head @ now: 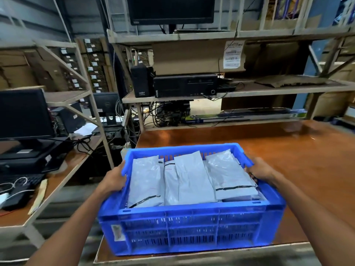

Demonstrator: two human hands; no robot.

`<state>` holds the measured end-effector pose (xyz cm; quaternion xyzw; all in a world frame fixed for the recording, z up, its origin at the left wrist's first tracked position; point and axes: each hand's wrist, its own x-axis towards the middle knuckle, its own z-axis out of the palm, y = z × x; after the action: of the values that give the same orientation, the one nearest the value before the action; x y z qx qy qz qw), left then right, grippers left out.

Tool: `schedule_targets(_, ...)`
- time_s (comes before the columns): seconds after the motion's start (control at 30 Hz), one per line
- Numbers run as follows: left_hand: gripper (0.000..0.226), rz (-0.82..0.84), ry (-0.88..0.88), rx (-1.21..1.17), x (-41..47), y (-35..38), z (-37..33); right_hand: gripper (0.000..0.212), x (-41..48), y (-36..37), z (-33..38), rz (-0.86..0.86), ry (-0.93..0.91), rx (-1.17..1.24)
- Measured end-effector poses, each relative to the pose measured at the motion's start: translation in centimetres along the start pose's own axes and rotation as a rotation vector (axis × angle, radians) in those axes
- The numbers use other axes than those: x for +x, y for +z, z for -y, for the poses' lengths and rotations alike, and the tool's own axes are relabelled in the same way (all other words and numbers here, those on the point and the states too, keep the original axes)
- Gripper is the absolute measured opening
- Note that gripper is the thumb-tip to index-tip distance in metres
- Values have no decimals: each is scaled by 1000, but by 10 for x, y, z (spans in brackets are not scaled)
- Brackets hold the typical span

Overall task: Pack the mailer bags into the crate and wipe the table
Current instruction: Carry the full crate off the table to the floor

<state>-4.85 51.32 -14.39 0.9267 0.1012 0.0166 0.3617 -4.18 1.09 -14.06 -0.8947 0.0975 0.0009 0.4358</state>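
Mailer bags (pixel 190 179): grey, black seal strips, stacked flat inside the blue crate (pixel 192 227), filled close to the rim. The crate is placed at the near left corner of the brown table (pixel 288 150); whether it is resting on the top or lifted just clear cannot be told.

The crate is gripped at both short ends. The left hand (pixel 115 177) is clamped on the left end rim, the right hand (pixel 261 171) is clamped on the right end rim, fingers curled over the edge.

At the far side of the table a shelf rack (pixel 249 93) is seen, with a black computer case (pixel 185 85) on the middle shelf and a monitor (pixel 171 8) above. To the left, a second desk (pixel 63 175) is loaded with a dark screen (pixel 23 114) and a keyboard (pixel 21 181).
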Motion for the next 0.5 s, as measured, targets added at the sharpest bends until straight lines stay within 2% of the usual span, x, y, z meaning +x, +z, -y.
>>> schedule_targets(0.07, 69, 13, 37, 3, -3, 13, -11, 44, -7, -17, -16, -48, 33, -29)
schedule_targets(0.17, 68, 41, 120, -68, -6, 39, -39, 63, -35, -56, -44, -120, 40, -49)
schedule_targets(0.23, 62, 87, 205, -110, -4, 61, -65, 68, -63, -89, -61, -180, 57, -20)
schedule_targets(0.5, 70, 272, 474, -134, -63, 183, -228, 68, -243, -239, -139, -523, 171, 3)
